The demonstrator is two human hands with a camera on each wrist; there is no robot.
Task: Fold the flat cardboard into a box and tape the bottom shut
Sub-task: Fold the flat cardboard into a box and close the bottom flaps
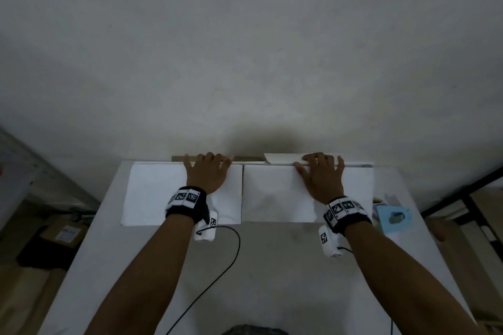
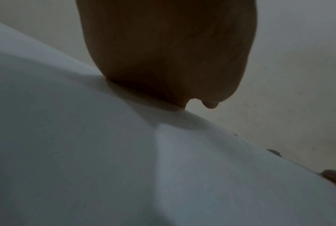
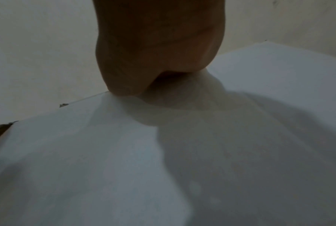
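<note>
A flat white cardboard sheet (image 1: pixel 275 193) lies on the grey table (image 1: pixel 272 266), its far edge against the wall. A crease divides it into a left and a right panel. My left hand (image 1: pixel 208 168) rests palm-down on the left panel, fingers spread to the far edge. On the right panel my right hand (image 1: pixel 321 171) lies the same way, its fingers over a brown flap (image 1: pixel 280 158) at the far edge. Each wrist view shows only a palm heel, the left hand (image 2: pixel 163 53) and the right hand (image 3: pixel 159 45), pressed on the cardboard (image 2: pixel 86 137) (image 3: pixel 86 152); the fingertips are hidden.
A light blue tape dispenser (image 1: pixel 393 219) sits at the table's right edge beside the sheet. A black cable (image 1: pixel 231 250) runs over the near table. The wall stands right behind the cardboard. A brown box (image 1: pixel 64 234) lies on the floor at left.
</note>
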